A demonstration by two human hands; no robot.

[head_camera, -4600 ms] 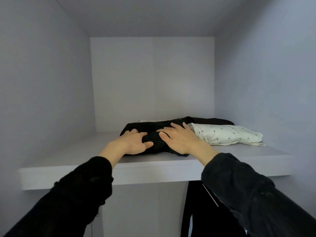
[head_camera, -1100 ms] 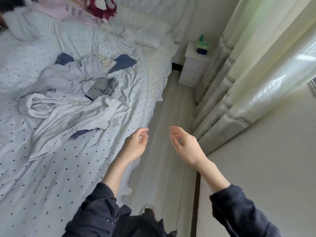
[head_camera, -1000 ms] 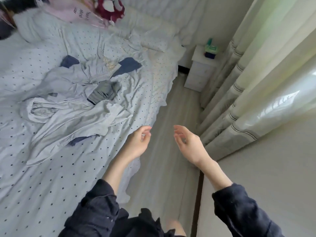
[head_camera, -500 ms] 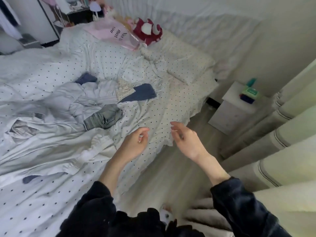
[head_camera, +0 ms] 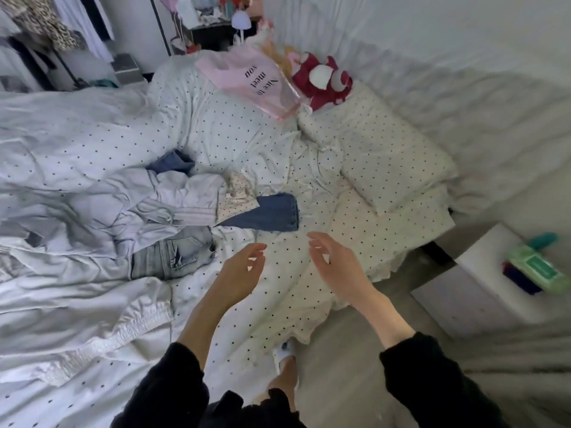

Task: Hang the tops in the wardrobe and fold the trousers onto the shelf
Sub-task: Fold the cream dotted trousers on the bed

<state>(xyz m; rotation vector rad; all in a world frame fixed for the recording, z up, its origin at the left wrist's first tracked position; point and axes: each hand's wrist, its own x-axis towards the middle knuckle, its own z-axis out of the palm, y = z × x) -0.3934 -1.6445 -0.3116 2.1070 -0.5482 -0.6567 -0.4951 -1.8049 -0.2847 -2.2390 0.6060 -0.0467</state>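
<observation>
A heap of clothes lies on the dotted bed [head_camera: 309, 304]: pale grey washed jeans [head_camera: 170, 254], dark blue denim trousers [head_camera: 265, 213], a small cream patterned garment [head_camera: 236, 196], a light lilac-grey top [head_camera: 148, 205] and a white garment with a gathered edge [head_camera: 77, 304]. My left hand [head_camera: 239, 273] hovers over the sheet just right of the grey jeans, fingers relaxed and holding nothing. My right hand [head_camera: 335, 267] floats beside it, below the blue denim, open and empty. Neither hand touches any cloth.
A dotted pillow [head_camera: 386, 159], a pink bag with lettering [head_camera: 250, 78] and a red plush toy [head_camera: 321, 81] lie at the bed's head. A white bedside table [head_camera: 482, 282] with a green pack stands at right. A clothes rack [head_camera: 46, 32] stands far left.
I have turned from the wardrobe shelf to the bed. Over the last second the view swung further toward the bed's head, and both empty hands came over the sheet near the clothes.
</observation>
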